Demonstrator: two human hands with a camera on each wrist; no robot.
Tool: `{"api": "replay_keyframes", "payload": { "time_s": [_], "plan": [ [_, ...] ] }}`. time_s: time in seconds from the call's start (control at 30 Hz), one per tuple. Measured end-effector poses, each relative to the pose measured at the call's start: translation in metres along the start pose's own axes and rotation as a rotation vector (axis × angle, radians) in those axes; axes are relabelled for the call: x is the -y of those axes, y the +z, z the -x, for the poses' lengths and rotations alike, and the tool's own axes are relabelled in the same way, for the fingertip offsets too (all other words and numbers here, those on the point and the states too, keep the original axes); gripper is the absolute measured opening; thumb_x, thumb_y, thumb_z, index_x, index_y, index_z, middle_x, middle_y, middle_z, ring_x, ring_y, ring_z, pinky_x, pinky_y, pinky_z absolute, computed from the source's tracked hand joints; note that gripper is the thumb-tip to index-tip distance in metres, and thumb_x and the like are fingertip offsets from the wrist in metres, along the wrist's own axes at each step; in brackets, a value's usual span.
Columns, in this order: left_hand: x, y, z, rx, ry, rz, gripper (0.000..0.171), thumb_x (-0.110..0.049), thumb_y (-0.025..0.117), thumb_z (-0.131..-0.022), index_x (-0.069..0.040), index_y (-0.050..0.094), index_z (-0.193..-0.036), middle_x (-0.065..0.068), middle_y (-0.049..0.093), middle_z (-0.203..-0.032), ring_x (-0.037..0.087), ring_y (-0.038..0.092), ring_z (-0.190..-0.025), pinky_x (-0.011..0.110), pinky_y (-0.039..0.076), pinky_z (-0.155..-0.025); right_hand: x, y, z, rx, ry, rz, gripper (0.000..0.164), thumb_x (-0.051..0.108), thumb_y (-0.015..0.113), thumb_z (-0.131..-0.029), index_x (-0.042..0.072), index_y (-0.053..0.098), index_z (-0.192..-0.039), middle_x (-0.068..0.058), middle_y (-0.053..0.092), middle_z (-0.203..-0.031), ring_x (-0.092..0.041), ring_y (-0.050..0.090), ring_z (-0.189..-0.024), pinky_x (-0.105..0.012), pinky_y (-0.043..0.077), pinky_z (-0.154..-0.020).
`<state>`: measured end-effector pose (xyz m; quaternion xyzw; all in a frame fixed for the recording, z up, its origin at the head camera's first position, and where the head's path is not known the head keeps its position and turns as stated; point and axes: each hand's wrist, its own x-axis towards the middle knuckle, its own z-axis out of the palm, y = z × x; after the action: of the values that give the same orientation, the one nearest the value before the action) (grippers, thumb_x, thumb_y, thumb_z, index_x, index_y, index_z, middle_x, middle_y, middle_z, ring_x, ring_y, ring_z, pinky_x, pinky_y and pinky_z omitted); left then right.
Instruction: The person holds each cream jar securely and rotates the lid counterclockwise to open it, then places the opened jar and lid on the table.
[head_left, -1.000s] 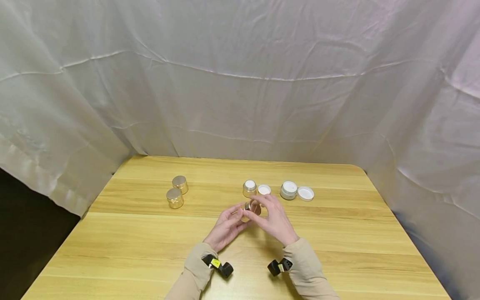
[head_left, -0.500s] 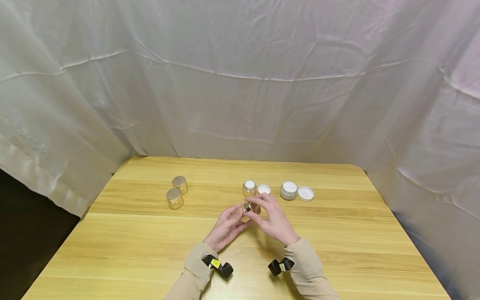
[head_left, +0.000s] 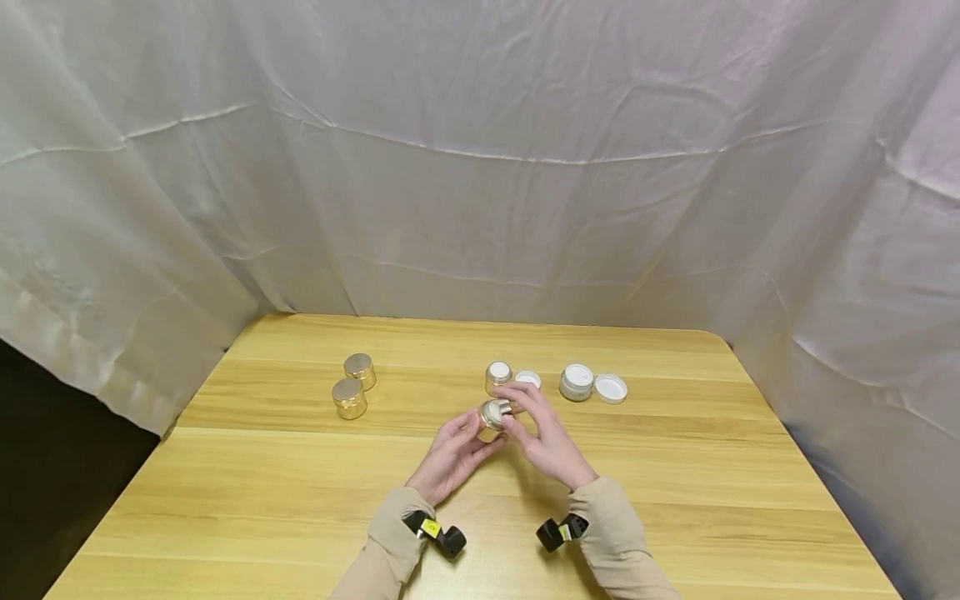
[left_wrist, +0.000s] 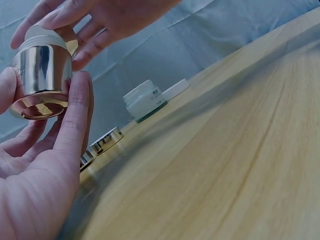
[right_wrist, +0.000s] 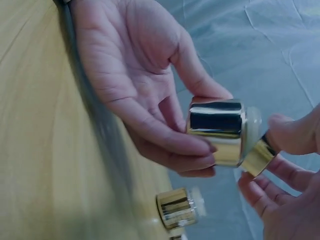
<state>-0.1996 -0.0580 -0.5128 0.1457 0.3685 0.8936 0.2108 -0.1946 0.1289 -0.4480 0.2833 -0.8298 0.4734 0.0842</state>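
Note:
My left hand (head_left: pixel 450 458) grips a small shiny gold cream jar (left_wrist: pixel 42 72) above the table, fingers and thumb around its body. The jar is tilted, its whitish neck and top uncovered. My right hand (head_left: pixel 551 442) pinches the jar's gold lid (right_wrist: pixel 258 158), which is tipped on edge at the right side of the jar's mouth. In the right wrist view the lid looks close against the jar's neck; I cannot tell whether they touch. Just beyond the hands stands another gold jar (head_left: pixel 498 379) with its white top showing, and a lid (head_left: pixel 528 380) lies beside it.
A pale glass jar (head_left: pixel 577 383) with a white top stands back right, its upturned white lid (head_left: pixel 611 388) beside it. Two lidded gold jars (head_left: pixel 359 372) stand close together on the left. Grey curtains (head_left: pixel 480 208) hang behind the wooden table (head_left: pixel 262 483).
The right hand has lifted the gold lid off the jar and drawn it right, baring the whitish top. The left hand's hold on the jar looks the same.

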Motion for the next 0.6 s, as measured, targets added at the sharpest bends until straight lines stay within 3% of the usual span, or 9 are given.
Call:
{"api": "replay_keyframes", "payload": {
  "time_s": [0.13,0.33,0.4,0.6],
  "plan": [
    [0.001,-0.001,0.0,-0.018,0.003,0.018,0.028,-0.016,0.042,-0.108,-0.014,0.064,-0.126,0.004,0.058,-0.134,0.015,0.065,-0.118,0.031,0.051,-0.111,-0.007,0.003,-0.001,-0.042,0.021,-0.089,0.039,0.003,0.056,-0.099,0.001,0.054,-0.138,-0.019,0.054,-0.141,-0.036,0.052,-0.129,-0.053,0.049,-0.11],
    [0.002,-0.001,0.0,-0.055,0.017,0.037,0.028,-0.018,0.044,-0.108,-0.013,0.062,-0.129,0.003,0.058,-0.133,0.016,0.065,-0.117,0.032,0.053,-0.11,-0.013,0.007,-0.001,-0.1,0.061,-0.2,0.037,0.004,0.048,-0.104,-0.009,0.047,-0.138,-0.026,0.054,-0.136,-0.038,0.057,-0.12,-0.022,0.053,-0.102],
    [0.002,-0.001,0.0,-0.064,0.018,0.041,0.028,-0.019,0.046,-0.107,-0.013,0.062,-0.13,0.003,0.059,-0.133,0.015,0.065,-0.117,0.032,0.053,-0.11,-0.015,0.008,-0.001,-0.118,0.07,-0.207,0.037,0.005,0.046,-0.105,-0.009,0.046,-0.139,-0.027,0.055,-0.132,-0.034,0.059,-0.116,-0.017,0.052,-0.097],
    [0.001,-0.001,0.001,-0.066,0.029,0.044,0.03,-0.021,0.046,-0.107,-0.011,0.059,-0.133,0.002,0.061,-0.132,0.016,0.066,-0.117,0.031,0.053,-0.11,-0.024,0.012,0.0,-0.159,0.107,-0.259,0.036,0.008,0.042,-0.107,-0.009,0.045,-0.138,-0.032,0.055,-0.129,-0.009,0.056,-0.117,-0.011,0.046,-0.102]
  ]
}}
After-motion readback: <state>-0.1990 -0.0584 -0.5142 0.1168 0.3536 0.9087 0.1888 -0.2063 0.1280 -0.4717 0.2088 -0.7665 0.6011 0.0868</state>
